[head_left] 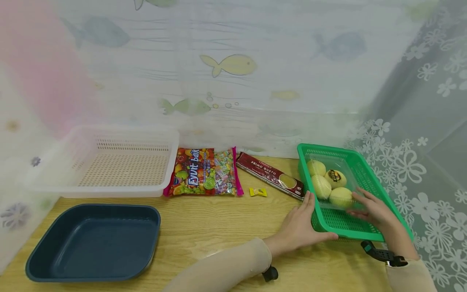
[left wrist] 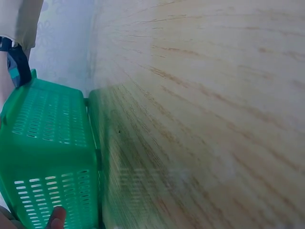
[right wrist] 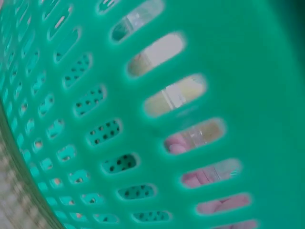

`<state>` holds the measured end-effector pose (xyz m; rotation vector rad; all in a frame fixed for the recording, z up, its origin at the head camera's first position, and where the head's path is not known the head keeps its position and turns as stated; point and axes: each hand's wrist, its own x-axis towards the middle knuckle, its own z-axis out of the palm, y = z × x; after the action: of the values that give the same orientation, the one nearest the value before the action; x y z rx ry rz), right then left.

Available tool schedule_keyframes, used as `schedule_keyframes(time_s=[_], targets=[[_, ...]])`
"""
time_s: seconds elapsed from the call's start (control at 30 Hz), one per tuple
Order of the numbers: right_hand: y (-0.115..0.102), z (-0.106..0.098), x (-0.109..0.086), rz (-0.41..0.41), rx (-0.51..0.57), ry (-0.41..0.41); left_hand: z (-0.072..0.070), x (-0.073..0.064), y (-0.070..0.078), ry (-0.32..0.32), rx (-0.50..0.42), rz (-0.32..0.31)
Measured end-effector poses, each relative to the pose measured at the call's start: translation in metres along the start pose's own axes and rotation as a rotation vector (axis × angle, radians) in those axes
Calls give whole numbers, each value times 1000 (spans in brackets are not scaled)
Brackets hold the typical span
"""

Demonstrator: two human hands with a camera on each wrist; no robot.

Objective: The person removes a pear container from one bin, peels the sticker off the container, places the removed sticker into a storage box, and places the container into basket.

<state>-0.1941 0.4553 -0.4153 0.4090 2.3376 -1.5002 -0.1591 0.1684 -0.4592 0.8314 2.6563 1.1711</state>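
A green slotted basket (head_left: 330,219) stands at the right of the table. Inside it, toward the left side, is a clear-wrapped pack of round pale yellow fruit (head_left: 341,196) with a dark label. My right hand (head_left: 377,213) reaches into the basket and holds the pack's near right corner between thumb and fingers. Pink fingertips (right wrist: 193,179) show through the basket's slots in the right wrist view. My left hand (head_left: 297,229) rests against the basket's left near corner, fingers straight along the side and thumb stretched along the front. One left fingertip (left wrist: 57,217) lies over the slots.
A dark red spaghetti packet (head_left: 270,174) lies against the basket's left side. Farther left are a small yellow wrapped candy (head_left: 258,192), a colourful candy bag (head_left: 204,172), a white basket (head_left: 109,189) and a dark blue basin (head_left: 96,247). A patterned curtain (head_left: 233,101) hangs behind.
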Motion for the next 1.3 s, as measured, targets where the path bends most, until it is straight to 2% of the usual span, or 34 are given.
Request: schedule_keyframes(time_s=[0.43,0.7,0.8,1.07,1.3], targets=[[4,-3,-3,-24,71,19,1,0,0,13,-9,19],[1,-2,-6,-30,127,65,3,-3,-1,-1,-191,5],[1,-2,-7,-33,167,85,4,-3,-1,-10,-226,2],[3,-5,-9,-48,191,133,4,-4,1,-13,-250,-13],[4,-3,-11,-57,279,204,4,-4,0,0,-256,1]])
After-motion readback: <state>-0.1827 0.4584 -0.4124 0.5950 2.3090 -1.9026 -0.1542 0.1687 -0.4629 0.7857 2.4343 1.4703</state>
